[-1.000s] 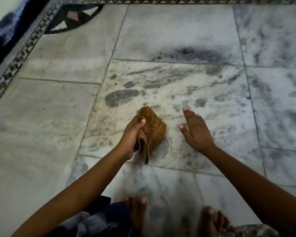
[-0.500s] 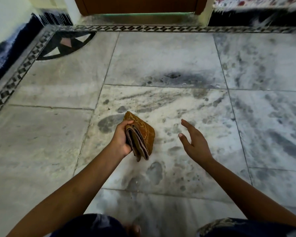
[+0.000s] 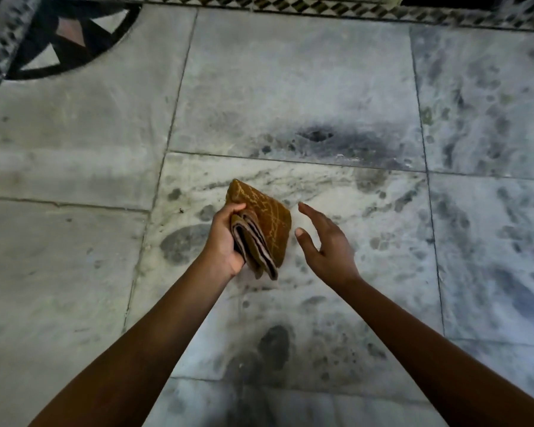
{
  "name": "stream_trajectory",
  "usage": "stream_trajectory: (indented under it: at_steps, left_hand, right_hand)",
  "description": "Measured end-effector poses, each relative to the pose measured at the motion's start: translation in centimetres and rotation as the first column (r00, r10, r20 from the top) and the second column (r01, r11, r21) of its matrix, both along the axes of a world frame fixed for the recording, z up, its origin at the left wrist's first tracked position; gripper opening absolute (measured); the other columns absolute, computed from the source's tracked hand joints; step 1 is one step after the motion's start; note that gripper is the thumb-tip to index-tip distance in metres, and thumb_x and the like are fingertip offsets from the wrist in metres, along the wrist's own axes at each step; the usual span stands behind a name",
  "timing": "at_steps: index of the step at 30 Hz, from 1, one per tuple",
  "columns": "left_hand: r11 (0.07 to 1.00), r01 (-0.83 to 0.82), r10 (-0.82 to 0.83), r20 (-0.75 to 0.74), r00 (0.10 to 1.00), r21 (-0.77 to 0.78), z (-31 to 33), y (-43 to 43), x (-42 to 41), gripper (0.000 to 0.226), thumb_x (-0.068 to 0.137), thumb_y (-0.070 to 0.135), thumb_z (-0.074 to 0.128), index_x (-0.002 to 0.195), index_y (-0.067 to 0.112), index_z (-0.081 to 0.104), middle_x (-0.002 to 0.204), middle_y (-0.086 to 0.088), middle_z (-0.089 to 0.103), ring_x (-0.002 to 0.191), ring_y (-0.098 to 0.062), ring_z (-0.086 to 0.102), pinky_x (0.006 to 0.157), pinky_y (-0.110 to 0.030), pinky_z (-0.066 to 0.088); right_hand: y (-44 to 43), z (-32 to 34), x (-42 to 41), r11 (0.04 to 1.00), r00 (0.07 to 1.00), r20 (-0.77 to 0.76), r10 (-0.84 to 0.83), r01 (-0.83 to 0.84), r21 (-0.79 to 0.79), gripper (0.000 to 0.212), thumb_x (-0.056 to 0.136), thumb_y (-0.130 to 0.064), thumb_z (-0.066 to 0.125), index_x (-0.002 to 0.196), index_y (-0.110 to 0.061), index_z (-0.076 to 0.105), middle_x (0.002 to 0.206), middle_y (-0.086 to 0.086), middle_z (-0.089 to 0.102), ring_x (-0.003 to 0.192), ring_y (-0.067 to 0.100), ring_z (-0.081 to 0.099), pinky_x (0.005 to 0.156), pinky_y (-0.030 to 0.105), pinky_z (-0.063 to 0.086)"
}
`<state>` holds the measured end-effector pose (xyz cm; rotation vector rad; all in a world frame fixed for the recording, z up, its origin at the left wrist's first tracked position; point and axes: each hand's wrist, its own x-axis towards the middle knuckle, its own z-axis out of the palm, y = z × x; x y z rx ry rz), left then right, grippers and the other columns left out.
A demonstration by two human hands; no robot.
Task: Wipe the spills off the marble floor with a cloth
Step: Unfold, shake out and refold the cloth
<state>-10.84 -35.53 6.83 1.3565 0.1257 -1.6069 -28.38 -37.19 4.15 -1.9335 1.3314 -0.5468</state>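
You look down on the marble floor point(image 3: 62, 155), whose pale slabs fill nearly the whole frame, split by thin joints. A chequered mosaic border point(image 3: 321, 9) runs along the top edge, and a dark curved inlay point(image 3: 71, 41) with pink and white wedges sits in the upper left corner. Your two bare forearms come in from the bottom corners toward the centre.

Dark wet-looking marks dot the central slab: an oval patch point(image 3: 182, 245) left of your left wrist, a blotch point(image 3: 275, 343) lower down between your forearms, and a blackish smear point(image 3: 318, 135) on the slab above.

The cloth point(image 3: 272, 220), brown with a yellow line pattern and folded into several layers, is at the centre of the frame. Your left hand point(image 3: 225, 238) grips it along its left side, thumb on top. Whether the cloth touches the floor is not clear. Your right hand point(image 3: 327, 245) is just right of the cloth, apart from it, fingers straight and spread, holding nothing.
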Motion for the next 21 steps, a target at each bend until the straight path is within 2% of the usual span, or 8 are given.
stream_trajectory:
  at_steps: [2,4,7,10,12,15,21]
  left_hand:
    - [1.000,-0.016,0.016,0.003,1.000,0.006,3.5,0.1,0.4,0.030,0.089,0.028,0.046,0.083,0.004,0.064,0.072,-0.013,0.069,0.082,-0.031,0.063,0.084,-0.039,0.048]
    - [0.999,-0.021,0.021,0.015,1.000,0.025,7.9,0.4,0.9,0.031,0.089,0.028,0.045,0.085,0.004,0.064,0.075,-0.014,0.069,0.083,-0.031,0.062,0.085,-0.039,0.048]
    - [0.998,-0.039,0.038,0.020,0.999,0.041,14.9,1.1,1.3,0.029,0.089,0.028,0.046,0.090,0.005,0.063,0.078,-0.015,0.069,0.085,-0.033,0.062,0.081,-0.039,0.049]
    - [0.996,-0.078,0.077,0.030,0.997,0.052,22.8,2.2,1.7,0.027,0.089,0.027,0.045,0.085,0.006,0.062,0.068,-0.013,0.069,0.081,-0.031,0.062,0.074,-0.038,0.048]
    - [0.992,-0.115,0.114,0.026,0.993,0.057,29.3,3.3,1.9,0.029,0.089,0.028,0.044,0.088,0.006,0.063,0.078,-0.015,0.069,0.088,-0.033,0.061,0.080,-0.041,0.048]
    - [0.986,-0.158,0.157,0.020,0.987,0.047,38.8,4.7,2.2,0.032,0.087,0.030,0.046,0.095,0.005,0.063,0.097,-0.017,0.065,0.100,-0.036,0.059,0.092,-0.045,0.046]
    - [0.981,-0.192,0.191,0.064,0.979,0.009,58.5,8.3,1.3,0.030,0.088,0.031,0.047,0.090,0.006,0.063,0.085,-0.016,0.067,0.087,-0.034,0.060,0.079,-0.041,0.048]
  right_hand:
    - [0.2,3.2,0.7,0.999,0.999,0.033,-0.011,0.010,0.034,0.049,0.092,-0.034,0.044,0.138,-0.017,0.044,0.134,0.001,0.055,0.123,0.017,0.050,0.099,0.028,0.040]
    - [0.3,7.2,1.3,0.998,0.998,0.062,-0.021,0.018,0.055,0.048,0.092,-0.033,0.044,0.136,-0.015,0.046,0.130,0.001,0.058,0.121,0.018,0.052,0.098,0.030,0.042]
    - [0.9,13.7,2.0,0.997,0.994,0.099,-0.040,0.033,0.069,0.046,0.092,-0.031,0.045,0.133,-0.012,0.049,0.129,0.004,0.059,0.120,0.019,0.054,0.098,0.032,0.044]
    - [2.1,21.2,2.2,0.997,0.991,0.124,-0.057,0.049,0.066,0.045,0.092,-0.033,0.045,0.131,-0.012,0.052,0.128,0.005,0.059,0.119,0.020,0.055,0.096,0.031,0.046]
    - [3.2,27.1,2.2,0.996,0.991,0.128,-0.051,0.041,0.075,0.049,0.091,-0.038,0.042,0.133,-0.013,0.050,0.130,0.004,0.058,0.121,0.019,0.053,0.097,0.031,0.046]
    - [4.3,35.7,1.8,0.997,0.990,0.135,-0.038,0.028,0.073,0.047,0.091,-0.032,0.046,0.135,-0.015,0.048,0.132,0.004,0.057,0.123,0.019,0.051,0.097,0.033,0.045]
    - [7.0,53.5,0.1,1.000,0.997,0.072,0.004,-0.003,-0.020,0.049,0.090,-0.032,0.046,0.137,-0.017,0.046,0.134,0.006,0.054,0.125,0.025,0.049,0.098,0.030,0.039]
